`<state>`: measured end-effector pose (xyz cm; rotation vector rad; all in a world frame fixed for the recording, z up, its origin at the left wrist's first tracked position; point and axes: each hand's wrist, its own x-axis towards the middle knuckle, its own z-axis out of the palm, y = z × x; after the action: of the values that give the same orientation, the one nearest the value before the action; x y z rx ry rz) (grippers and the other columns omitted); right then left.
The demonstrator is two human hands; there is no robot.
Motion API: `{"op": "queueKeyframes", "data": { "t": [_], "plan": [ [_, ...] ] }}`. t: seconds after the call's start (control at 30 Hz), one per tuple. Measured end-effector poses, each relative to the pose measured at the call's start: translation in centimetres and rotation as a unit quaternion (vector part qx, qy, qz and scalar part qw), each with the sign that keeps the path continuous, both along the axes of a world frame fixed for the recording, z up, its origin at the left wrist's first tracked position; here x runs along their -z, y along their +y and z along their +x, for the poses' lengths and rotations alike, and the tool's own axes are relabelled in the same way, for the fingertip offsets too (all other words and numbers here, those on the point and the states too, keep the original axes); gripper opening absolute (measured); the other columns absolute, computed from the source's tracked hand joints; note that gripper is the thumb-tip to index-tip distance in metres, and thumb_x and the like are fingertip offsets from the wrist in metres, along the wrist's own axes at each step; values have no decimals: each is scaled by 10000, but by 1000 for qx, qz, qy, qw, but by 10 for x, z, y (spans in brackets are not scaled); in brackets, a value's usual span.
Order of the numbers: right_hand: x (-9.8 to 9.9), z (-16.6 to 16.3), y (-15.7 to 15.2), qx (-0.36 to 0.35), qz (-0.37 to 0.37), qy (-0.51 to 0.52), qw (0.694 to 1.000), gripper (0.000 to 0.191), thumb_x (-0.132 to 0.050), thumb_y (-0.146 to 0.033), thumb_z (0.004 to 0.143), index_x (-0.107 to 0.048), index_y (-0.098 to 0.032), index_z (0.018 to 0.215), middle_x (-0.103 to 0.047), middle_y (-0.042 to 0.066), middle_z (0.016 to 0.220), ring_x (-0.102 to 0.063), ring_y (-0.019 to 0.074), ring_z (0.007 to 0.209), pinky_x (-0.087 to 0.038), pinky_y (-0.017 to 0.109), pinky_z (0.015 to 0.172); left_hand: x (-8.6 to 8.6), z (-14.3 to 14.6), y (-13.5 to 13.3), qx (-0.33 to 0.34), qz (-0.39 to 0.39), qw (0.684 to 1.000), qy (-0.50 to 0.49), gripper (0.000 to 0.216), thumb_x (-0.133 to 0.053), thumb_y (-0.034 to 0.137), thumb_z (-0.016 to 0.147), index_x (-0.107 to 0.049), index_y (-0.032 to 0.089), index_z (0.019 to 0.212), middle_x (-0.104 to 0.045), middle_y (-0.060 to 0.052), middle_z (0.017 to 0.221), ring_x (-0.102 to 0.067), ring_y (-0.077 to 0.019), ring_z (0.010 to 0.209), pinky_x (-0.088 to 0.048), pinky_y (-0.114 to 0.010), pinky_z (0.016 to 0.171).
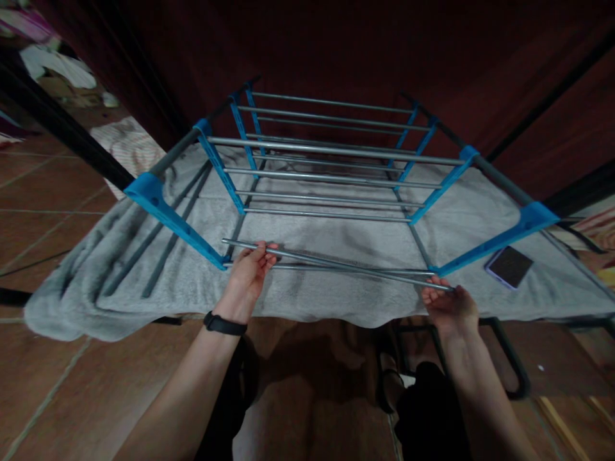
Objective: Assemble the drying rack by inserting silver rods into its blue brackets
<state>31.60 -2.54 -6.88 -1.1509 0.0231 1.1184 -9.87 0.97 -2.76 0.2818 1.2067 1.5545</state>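
Note:
A shoe rack frame (331,150) with blue plastic side pieces and grey metal rods lies on a grey towel (331,301) on the floor. My left hand (252,272), with a black band on its wrist, is closed around a loose metal rod (346,264) near that rod's left end. My right hand (446,301) grips the same rod at its right end, beside the lower right blue side piece (485,246). The rod slants across the front of the rack, just above another rod fitted between the blue pieces.
A phone (510,266) lies on the towel at the right. Loose grey rods (158,246) rest on the towel at the left. A dark red curtain (336,45) hangs behind. Brown floor tiles (57,192) and scattered cloths lie to the left.

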Motion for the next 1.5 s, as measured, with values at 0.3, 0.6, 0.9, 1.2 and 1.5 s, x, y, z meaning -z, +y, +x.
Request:
{"op": "queueKeyframes", "data": {
  "t": [0.3, 0.6, 0.9, 1.2, 1.5],
  "plan": [
    [-1, -29, 2, -100, -7, 35, 994, 138, -475, -166, 830, -605, -190, 790, -717, 65, 800, -714, 163, 743, -628, 307, 679, 3, 9, 2, 21, -4, 1000, -7, 170, -589, 7, 832, -609, 125, 711, -718, -86, 750, -607, -92, 549, -543, -209, 571],
    [-2, -61, 3, -133, 16, 39, 990, 144, -543, -72, 874, -641, -169, 832, -742, 59, 823, -726, 140, 784, -626, 277, 774, 4, 21, 2, 24, 3, 1000, -20, 207, -636, -4, 804, -611, 124, 643, -725, -92, 757, -682, -124, 657, -578, -217, 646],
    [-1, -88, 3, -167, 33, 49, 984, 133, -641, -51, 809, -681, -175, 782, -751, 24, 789, -720, 125, 758, -618, 271, 814, 8, 28, 5, 37, -11, 999, -4, 237, -661, 29, 812, -570, 130, 618, -721, -79, 724, -681, -120, 606, -573, -202, 598],
    [0, -96, 3, -197, 41, 55, 978, 55, -704, -142, 799, -707, -190, 825, -755, 36, 810, -724, 151, 784, -624, 251, 772, 9, 31, 7, 17, -20, 999, 19, 295, -748, 101, 754, -497, 158, 610, -655, -7, 586, -670, -127, 562, -537, -183, 530],
    [0, -95, 7, -171, 25, 74, 982, 90, -656, -146, 848, -675, -182, 768, -710, 18, 684, -704, 131, 700, -623, 228, 719, 7, 33, 4, 69, 2, 998, -3, 139, -727, 0, 712, -658, 120, 731, -696, -25, 667, -687, -126, 622, -563, -184, 600]
  ]
}}
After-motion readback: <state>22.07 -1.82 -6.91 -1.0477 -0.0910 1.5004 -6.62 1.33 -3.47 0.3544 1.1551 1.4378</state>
